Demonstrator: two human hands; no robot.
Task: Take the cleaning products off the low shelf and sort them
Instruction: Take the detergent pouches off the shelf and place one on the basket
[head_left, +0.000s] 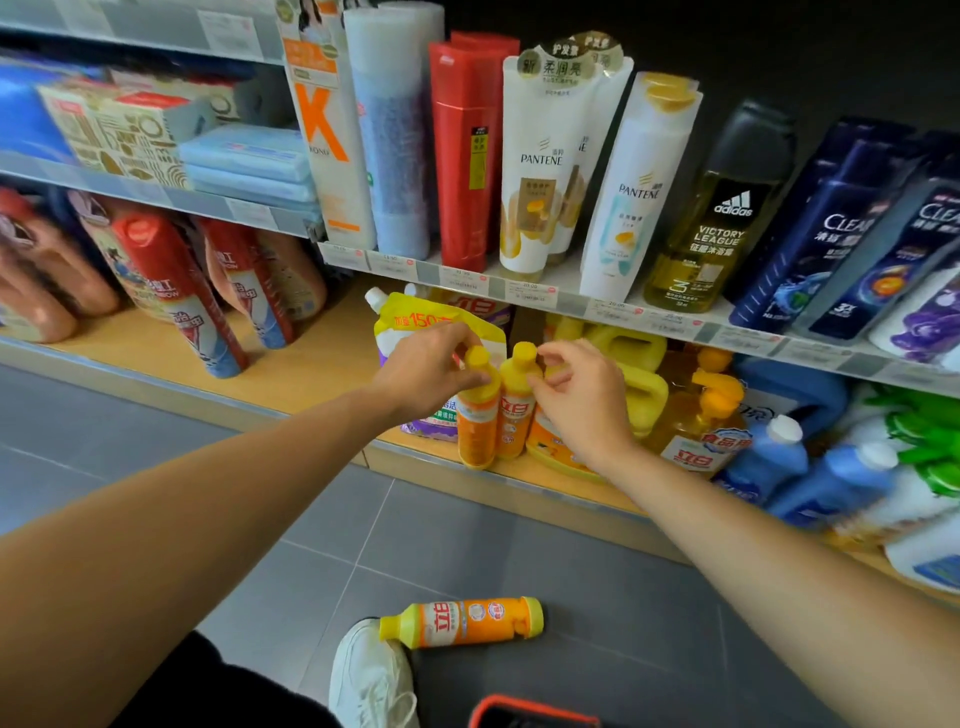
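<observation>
Cleaning products (644, 400) are kept on the low shelf (291, 374), around and behind both grips. Two orange bottles with yellow caps are stood upright, side by side and touching, at the front edge of the shelf. The first orange bottle (478, 421) is grasped at its cap by the left grip (431, 364), with thumb and fingers curled round it. The second orange bottle (517, 410) is just beside the right grip (582, 400), whose fingers are curled close to the cap; it cannot be told if anything is really grasped by it. A third orange bottle (462, 621) is laid on its side on the floor (467, 525), well below both grips, next to a white shoe (371, 670).

Behind the left grip a yellow pouch (415, 319) with a white spout is leaned. Behind the right grip yellow jugs (623, 340) are placed. Further to its right a clear pump bottle (691, 410) is found, in which golden liquid is seen, then two blue bottles (774, 457) with white caps. The content of the other containers is hidden by their opaque walls.

To the left of the left grip a stretch of plain shelf board is seen, up to some tall red-topped containers (156, 270). Below the grips grey floor tiles are open.
</observation>
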